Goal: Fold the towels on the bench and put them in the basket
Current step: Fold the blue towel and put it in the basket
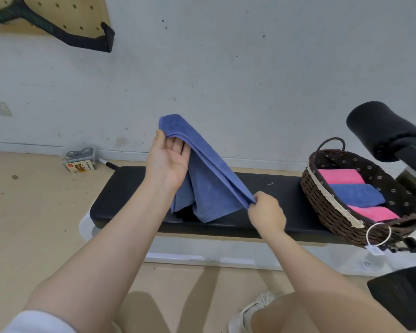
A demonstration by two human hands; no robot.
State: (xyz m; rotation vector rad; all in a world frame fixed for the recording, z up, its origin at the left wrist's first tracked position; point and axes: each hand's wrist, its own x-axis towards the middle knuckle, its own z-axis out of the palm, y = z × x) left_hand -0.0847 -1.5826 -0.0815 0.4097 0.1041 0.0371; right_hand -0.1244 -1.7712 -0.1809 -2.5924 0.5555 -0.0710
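I hold one blue terry towel [209,188] doubled over above the middle of the black padded bench [269,188]. My left hand [168,159] is raised, palm toward me, pinching its upper corner; my right hand [265,213] is lower, fist closed on the other corner. At the bench's right end, the dark wicker basket [327,207] holds three folded towels: two pink [341,176], one blue [356,194].

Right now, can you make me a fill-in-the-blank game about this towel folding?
1. Both hands hold up a towel coloured ____.
2. The basket already holds ____ folded towels.
3. The towel between the two pink ones is ____.
4. The basket sits on the black ____.

Missing words: blue; three; blue; bench.
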